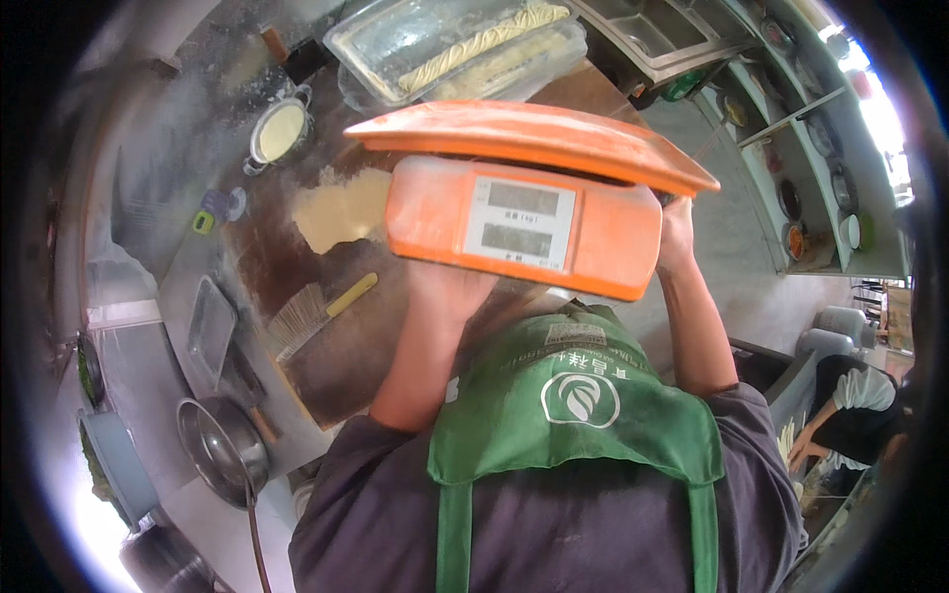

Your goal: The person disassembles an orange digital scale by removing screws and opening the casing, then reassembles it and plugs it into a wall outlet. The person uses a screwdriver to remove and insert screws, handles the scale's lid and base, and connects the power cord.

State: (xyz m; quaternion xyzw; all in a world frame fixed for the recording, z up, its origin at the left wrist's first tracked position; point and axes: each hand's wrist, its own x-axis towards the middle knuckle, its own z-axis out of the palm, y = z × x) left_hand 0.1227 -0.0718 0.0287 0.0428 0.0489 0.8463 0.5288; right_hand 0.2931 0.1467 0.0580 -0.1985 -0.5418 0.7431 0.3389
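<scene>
While lifted, scale (524,222) over board (336,346)

An orange scale (524,222) with grey displays, a green apron (578,415), a yellow-handled brush (316,311).

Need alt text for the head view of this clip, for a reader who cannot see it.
A person in a green apron lifts an orange digital scale with both hands, left hand under its base, right hand at its right end. Below lie a floured wooden board, a brush and trays of noodles.
</scene>
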